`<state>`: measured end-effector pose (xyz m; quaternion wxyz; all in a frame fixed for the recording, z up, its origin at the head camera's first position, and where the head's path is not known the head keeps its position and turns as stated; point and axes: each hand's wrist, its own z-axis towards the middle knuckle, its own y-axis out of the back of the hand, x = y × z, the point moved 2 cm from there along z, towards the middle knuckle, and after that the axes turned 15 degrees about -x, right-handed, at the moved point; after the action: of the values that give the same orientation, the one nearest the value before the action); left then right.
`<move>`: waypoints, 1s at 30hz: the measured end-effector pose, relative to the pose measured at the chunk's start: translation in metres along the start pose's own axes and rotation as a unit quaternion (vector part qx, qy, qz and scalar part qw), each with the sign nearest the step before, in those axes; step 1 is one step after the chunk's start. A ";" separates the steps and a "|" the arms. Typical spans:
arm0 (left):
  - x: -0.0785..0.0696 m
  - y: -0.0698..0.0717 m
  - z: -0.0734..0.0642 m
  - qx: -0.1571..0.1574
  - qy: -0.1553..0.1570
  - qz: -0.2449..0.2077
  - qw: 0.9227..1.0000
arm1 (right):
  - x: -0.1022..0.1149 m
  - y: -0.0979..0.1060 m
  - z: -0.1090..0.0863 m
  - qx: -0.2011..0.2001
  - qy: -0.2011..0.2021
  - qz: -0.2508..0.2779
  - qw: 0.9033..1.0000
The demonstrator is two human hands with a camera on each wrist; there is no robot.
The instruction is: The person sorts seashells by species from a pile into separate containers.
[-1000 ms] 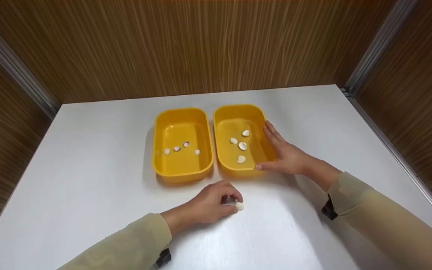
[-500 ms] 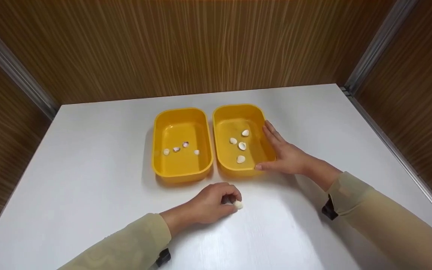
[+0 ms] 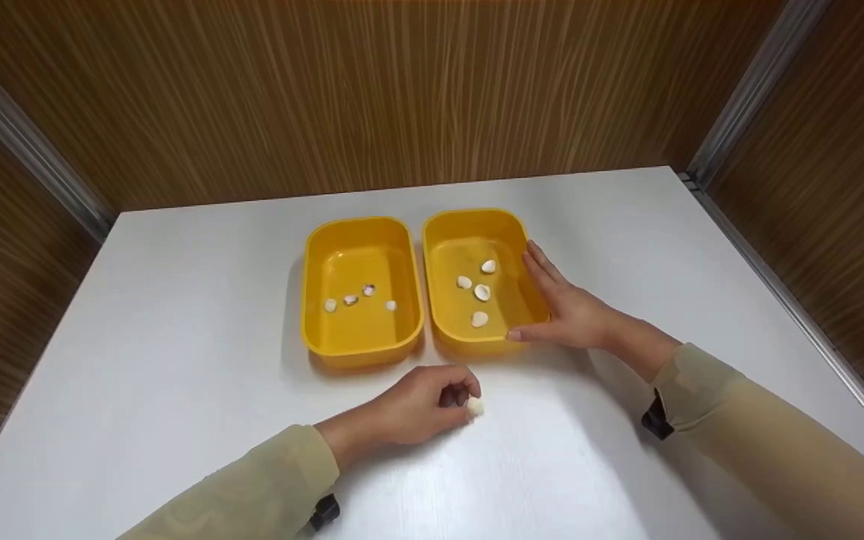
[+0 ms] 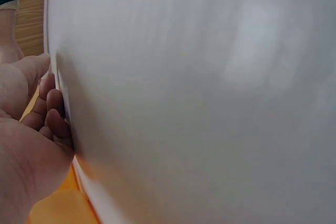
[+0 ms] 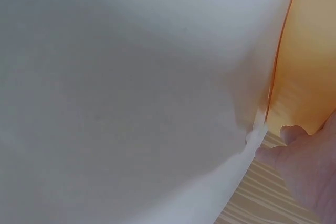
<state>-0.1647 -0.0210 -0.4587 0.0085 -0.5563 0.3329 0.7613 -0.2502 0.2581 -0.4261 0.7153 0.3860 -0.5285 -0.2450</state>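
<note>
Thumb and forefinger of my left hand pinch a small white seashell low over the table, just in front of the two yellow bins. In the left wrist view the fingers of the left hand are curled and the shell does not show. My right hand rests against the right yellow bin, fingers straight along its right side and thumb at the front rim. Several white shells lie in that bin. The left yellow bin holds several smaller shells, some with purplish marks.
Both bins stand side by side with a narrow gap on a white table. Behind them rises a wood-grain panel, and another panel closes the right side.
The left hand has shifted very slightly toward the bins with the shell between its fingertips. The right hand keeps its place on the right bin, and the shells in the bins stay put.
</note>
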 end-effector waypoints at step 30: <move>-0.056 0.085 0.067 -0.095 -0.011 0.016 0.995 | 0.001 0.001 0.000 0.009 0.003 0.000 1.000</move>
<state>-0.2321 -0.0331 -0.3583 -0.0530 -0.5409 0.2680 0.7955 -0.2500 0.2578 -0.4248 0.7135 0.3932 -0.5284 -0.2389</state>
